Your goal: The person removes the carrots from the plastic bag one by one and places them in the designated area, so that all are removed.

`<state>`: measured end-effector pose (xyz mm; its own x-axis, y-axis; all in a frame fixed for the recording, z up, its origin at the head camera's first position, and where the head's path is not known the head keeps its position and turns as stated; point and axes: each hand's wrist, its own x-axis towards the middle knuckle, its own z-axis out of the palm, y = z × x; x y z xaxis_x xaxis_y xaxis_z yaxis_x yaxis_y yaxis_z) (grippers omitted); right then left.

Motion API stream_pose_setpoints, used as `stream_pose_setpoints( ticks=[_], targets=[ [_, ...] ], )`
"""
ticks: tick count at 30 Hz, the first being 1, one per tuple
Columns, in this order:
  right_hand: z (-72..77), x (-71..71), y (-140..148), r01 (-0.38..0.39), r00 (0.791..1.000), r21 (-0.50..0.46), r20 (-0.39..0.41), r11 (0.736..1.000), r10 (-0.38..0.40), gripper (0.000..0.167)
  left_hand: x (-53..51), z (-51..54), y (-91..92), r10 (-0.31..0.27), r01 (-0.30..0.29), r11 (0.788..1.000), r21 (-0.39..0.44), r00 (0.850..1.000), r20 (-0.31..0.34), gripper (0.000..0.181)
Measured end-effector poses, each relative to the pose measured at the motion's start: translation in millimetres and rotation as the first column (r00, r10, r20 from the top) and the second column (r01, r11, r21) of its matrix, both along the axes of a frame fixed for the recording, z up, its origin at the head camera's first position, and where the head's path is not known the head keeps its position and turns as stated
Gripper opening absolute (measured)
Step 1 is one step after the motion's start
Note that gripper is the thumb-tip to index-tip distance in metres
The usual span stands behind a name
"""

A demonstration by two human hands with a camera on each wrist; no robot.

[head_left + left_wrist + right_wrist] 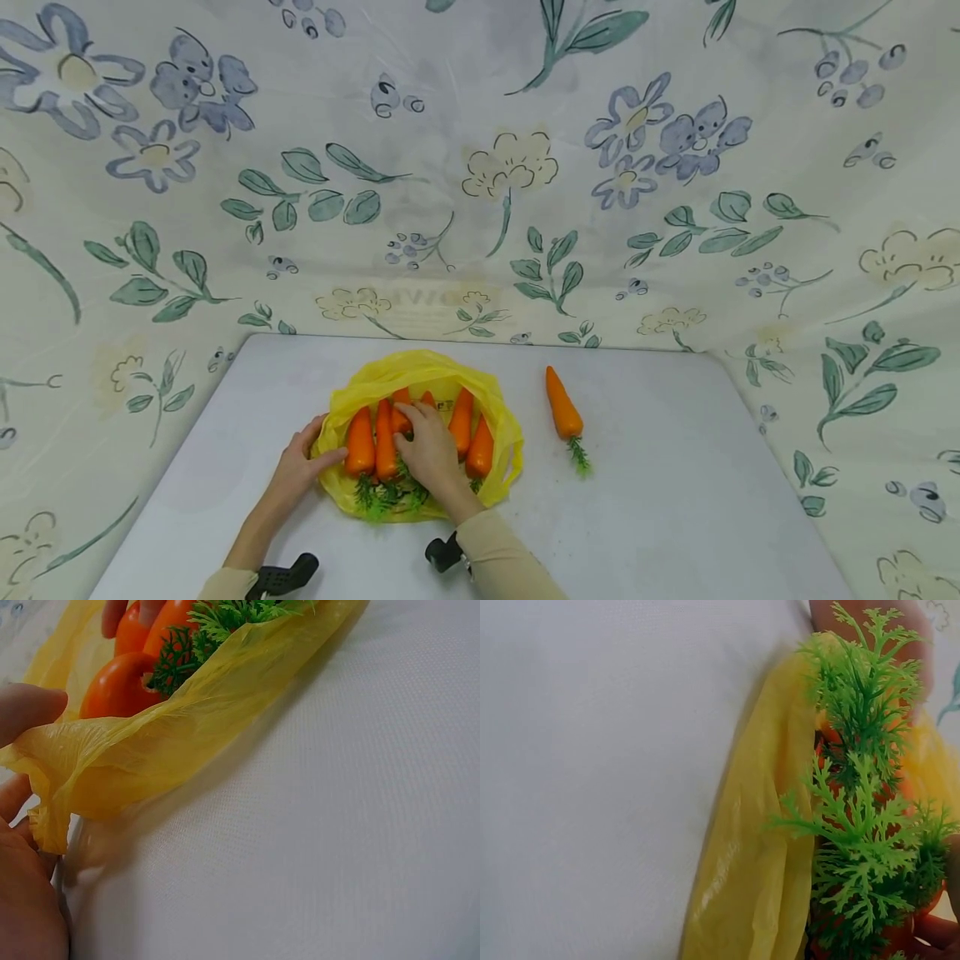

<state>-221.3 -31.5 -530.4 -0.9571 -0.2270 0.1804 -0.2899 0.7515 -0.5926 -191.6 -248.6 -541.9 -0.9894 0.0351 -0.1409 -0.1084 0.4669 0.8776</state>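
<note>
A yellow plastic bag (491, 392) lies with its mouth spread wide, and several orange carrots (361, 442) with green leafy tops (866, 847) are inside it. At the bag's left edge my left hand (298, 460) holds the rim, thumb inside and fingers outside; the left wrist view shows the yellow film (142, 765) between them. My right hand (433, 454) reaches into the bag, thumb and fingers around a carrot (401, 414) near the middle. Its palm side is hidden in the head view. Leafy tops cover much of the right wrist view.
One more carrot (563, 406) lies on the white table (660, 500), right of the bag, its leafy top pointing toward me. A floral cloth (450, 208) hangs behind the table and along its sides. Each wrist wears a black camera mount (288, 575).
</note>
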Motion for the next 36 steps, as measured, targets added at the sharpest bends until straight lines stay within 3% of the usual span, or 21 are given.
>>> stream_pose_setpoints(
  ticks=[8,19,25,36],
  targets=[
    [-0.3,0.1,1.2,0.014,1.000,-0.056,0.012,0.998,-0.014,0.044,-1.8,-2.1,0.7,0.003,-0.003,1.000,-0.009,1.000,-0.003,0.079],
    [-1.0,1.3,5.8,-0.049,0.996,-0.143,0.065,0.989,0.058,0.044,-1.3,-1.0,0.5,0.007,-0.007,1.000,0.005,1.000,-0.010,0.078],
    [1.5,5.2,8.7,-0.065,0.991,-0.232,0.101,0.970,0.091,0.045,-1.4,-1.3,-0.4,0.014,-0.014,1.000,0.004,1.000,0.005,0.079],
    [16.9,13.7,15.5,-0.036,0.993,-0.377,0.087,0.925,0.074,0.044,-2.3,0.4,0.4,0.035,-0.034,0.999,-0.005,0.998,0.046,0.084]
  ],
)
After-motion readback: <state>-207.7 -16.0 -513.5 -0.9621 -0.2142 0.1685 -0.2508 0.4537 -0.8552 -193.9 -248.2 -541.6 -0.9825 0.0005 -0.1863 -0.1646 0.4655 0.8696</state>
